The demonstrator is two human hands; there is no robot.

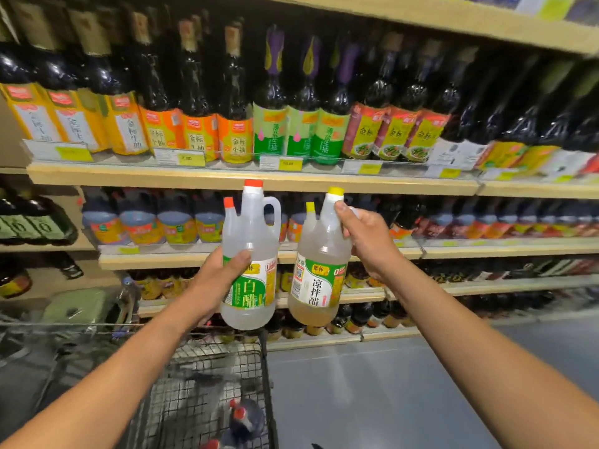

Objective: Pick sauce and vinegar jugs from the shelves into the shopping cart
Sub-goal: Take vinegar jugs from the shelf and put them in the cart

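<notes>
Two vinegar jugs are held up in a shop aisle, over a grey floor (372, 400) and in front of long wooden shelves (227, 178).

The red-cap jug (251, 228) stands nearly upright in the left hand (217, 283). The left fingers (240, 259) are wrapped round its body from the left. The thumb lies across the front at the top edge of the green label, and the other fingers are hidden behind. Cap, neck and handle rise above the fingers, and the clear base hangs below them.

The yellow-cap jug (319, 286) is held by the right hand (368, 243). The right fingers (342, 210) clasp its neck and handle, thumb just under the cap. The body, with pale yellow liquid, hangs below and left of them, tilted with its base toward the other jug. The two jugs sit just beside each other with a thin gap between.

Below the left fingers is the wire cart (266, 367), and a dark jug (246, 419) with a red cap lies in it. Nothing stands between the held jugs and the cart.

Behind the fingers, a shelf row of handled jugs (146, 218) runs left to right. Above them stand tall dark bottles (233, 92) with yellow, orange, green and red labels. Price tags (191, 158) line the shelf edge. Lower shelves hold more dark bottles, too blurred to make out.
</notes>
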